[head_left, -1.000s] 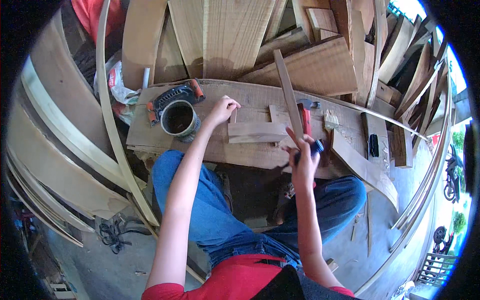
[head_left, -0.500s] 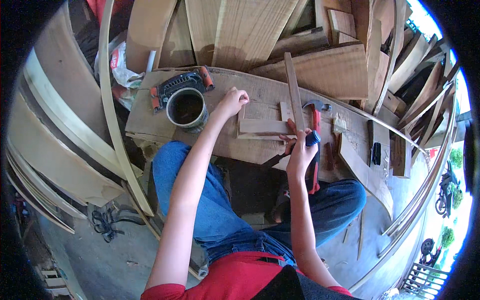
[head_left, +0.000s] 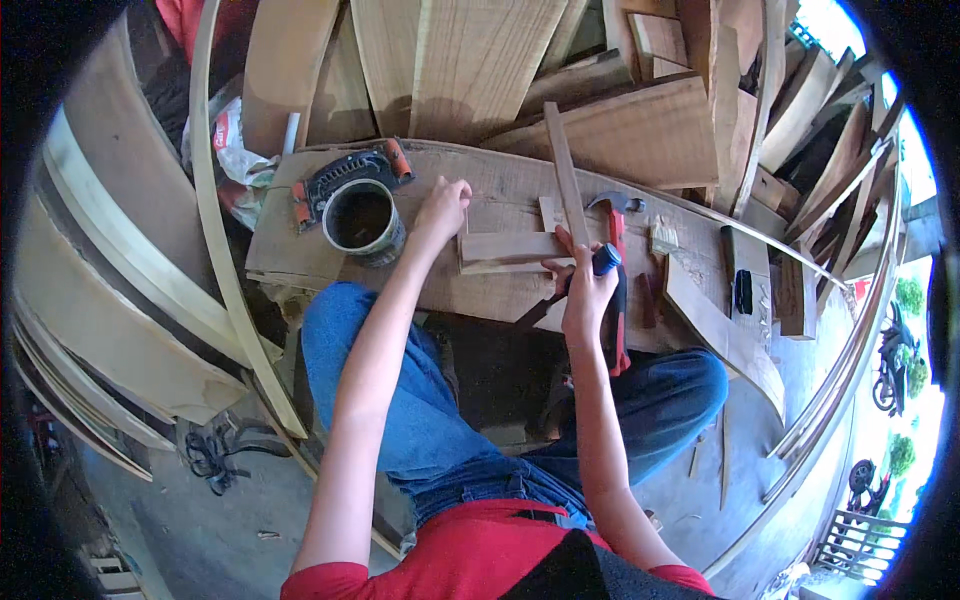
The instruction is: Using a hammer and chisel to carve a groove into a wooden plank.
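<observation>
My left hand (head_left: 442, 210) is closed at the left end of a short wooden piece (head_left: 505, 255) on the plank bench (head_left: 285, 240); whatever its fingers hold is too small to make out. My right hand (head_left: 585, 290) grips a long thin slat (head_left: 560, 160), standing up at a tilt, and a dark tool with a blue end (head_left: 605, 260). Just right of that hand lies a red-and-black claw hammer (head_left: 617, 230). A can of dark contents (head_left: 360, 215) stands left of my hands, against a black-and-orange tool (head_left: 345, 165).
Boards (head_left: 470, 60) lean densely behind the bench. A brush (head_left: 664, 236) and a curved piece (head_left: 715, 330) sit at the right. Long bent strips (head_left: 240, 290) rise on both sides. Black straps (head_left: 215, 455) lie on the floor at left; motorbikes (head_left: 888, 360) stand outside at right.
My right hand has shifted down and left with the slat and blue-ended tool, uncovering more of the hammer. My left hand has moved slightly upward, still closed beside the short piece.
</observation>
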`<state>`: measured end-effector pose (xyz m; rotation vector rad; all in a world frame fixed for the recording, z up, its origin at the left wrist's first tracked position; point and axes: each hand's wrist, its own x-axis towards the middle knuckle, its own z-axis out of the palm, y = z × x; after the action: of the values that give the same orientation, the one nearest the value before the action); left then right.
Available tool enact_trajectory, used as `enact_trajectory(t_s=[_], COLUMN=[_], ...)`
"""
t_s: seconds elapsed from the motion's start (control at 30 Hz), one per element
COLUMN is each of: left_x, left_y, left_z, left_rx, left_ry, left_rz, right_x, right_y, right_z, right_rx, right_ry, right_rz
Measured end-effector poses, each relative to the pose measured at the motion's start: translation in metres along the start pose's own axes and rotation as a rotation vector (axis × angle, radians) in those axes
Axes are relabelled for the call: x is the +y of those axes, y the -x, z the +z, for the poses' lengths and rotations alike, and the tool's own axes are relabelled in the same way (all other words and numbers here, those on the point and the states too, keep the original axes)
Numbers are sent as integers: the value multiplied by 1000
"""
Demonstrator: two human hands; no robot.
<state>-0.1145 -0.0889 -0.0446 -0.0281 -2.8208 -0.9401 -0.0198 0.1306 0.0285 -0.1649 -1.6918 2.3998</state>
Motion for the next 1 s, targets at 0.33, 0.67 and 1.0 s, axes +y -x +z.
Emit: enact_trajectory(t_s=[0.33, 0.67, 1.0], left_x=[100, 69, 100], left_y=[103, 40, 95], left_z=[-49, -38, -30], left_rx=[-7, 214, 414], left_ry=[-156, 18, 454], left_rz=[362, 220, 273], right_x=[-45, -39, -33], right_y=[41, 96, 98], right_z=[-59, -109, -125], right_rx=[-35, -14, 60], right_ry=[-37, 5, -100], right_rz=[12, 44, 171])
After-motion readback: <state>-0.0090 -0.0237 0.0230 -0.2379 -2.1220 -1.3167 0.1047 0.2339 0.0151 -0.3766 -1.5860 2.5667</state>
